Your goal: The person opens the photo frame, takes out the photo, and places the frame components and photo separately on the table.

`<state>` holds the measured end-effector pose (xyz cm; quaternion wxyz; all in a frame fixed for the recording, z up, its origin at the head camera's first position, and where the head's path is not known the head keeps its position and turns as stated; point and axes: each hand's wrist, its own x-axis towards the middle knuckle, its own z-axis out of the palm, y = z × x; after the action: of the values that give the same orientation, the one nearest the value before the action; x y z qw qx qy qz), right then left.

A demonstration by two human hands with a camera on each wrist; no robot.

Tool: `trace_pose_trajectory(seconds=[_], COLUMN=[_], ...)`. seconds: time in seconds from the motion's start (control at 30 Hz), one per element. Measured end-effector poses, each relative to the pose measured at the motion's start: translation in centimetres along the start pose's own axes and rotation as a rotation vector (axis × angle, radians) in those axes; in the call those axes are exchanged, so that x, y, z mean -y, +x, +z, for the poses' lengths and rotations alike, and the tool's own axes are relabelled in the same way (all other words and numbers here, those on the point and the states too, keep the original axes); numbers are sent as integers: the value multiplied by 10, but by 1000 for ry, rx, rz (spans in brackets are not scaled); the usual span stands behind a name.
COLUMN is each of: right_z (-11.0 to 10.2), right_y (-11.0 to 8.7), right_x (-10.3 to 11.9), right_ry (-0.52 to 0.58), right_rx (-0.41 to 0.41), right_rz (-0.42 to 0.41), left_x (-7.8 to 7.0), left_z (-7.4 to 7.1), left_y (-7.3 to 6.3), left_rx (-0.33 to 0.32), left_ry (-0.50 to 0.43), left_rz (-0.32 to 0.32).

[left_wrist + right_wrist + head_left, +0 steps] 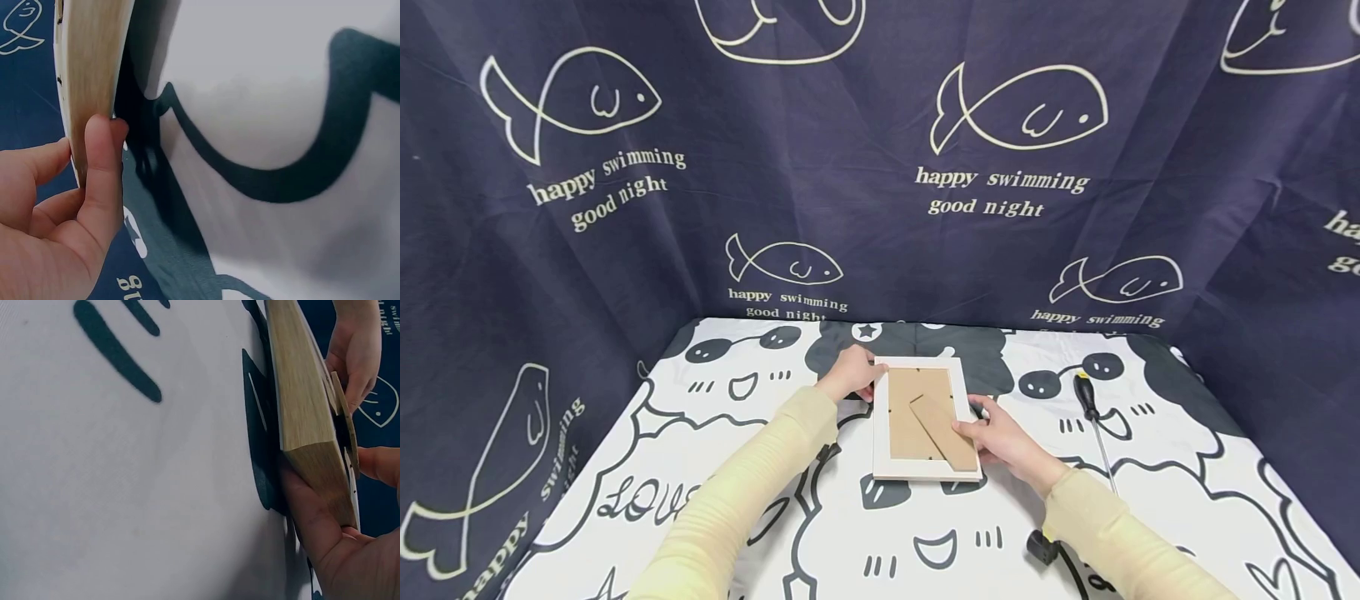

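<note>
A white picture frame shows its brown backing board, with a slanted stand leg on it. My left hand grips the frame's upper left edge, thumb on the back face. In the left wrist view, the left hand pinches the pale wooden side of the frame. At the right edge my right hand holds the frame, its thumb on the stand leg. The right wrist view has the right hand's fingers beneath a frame corner, which is held above the cloth.
A screwdriver with a black handle lies at the right, its shaft running toward the right forearm. Near that sleeve is a black plug-like object with a cable. The table has a white cartoon-printed cloth; a dark blue curtain hangs behind.
</note>
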<state>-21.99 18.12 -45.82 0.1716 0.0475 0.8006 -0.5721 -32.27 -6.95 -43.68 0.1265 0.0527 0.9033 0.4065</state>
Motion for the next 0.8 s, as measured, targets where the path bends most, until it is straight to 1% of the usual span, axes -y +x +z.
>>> trace_pose_trajectory(seconds=[0.17, 0.23, 0.27, 0.4, 0.47, 0.5, 0.6, 0.7, 0.8], right_z=[2, 2, 3, 4, 4, 4, 5, 6, 7], right_y=[-3, -4, -4, -5, -6, -6, -8, -9, -9], right_x=[3, 3, 3, 3, 3, 3, 4, 5, 6], right_ry=[-13, -21, -26, -45, -56, -64, -90, -127, -175], right_rx=[-5, -10, -14, -30, -33, -35, -40, -52, -73], right_rz=[-5, -4, -5, 1, 3, 4, -1, -14, -35], left_x=[0, -1, -1, -2, -1, 0, 2, 2, 1], left_z=[0, 0, 0, 1, 2, 3, 5, 5, 5], left_y=[-3, -5, -6, -7, -6, -5, -6, -8, -8], left_rx=[8, 12, 15, 26, 27, 26, 13, 0, -7], left_ry=[-3, -1, 0, -6, 5, 13, 67, 109, 120], left_rz=[-6, -18, -8, -17, -8, -14, 10, 21, 20])
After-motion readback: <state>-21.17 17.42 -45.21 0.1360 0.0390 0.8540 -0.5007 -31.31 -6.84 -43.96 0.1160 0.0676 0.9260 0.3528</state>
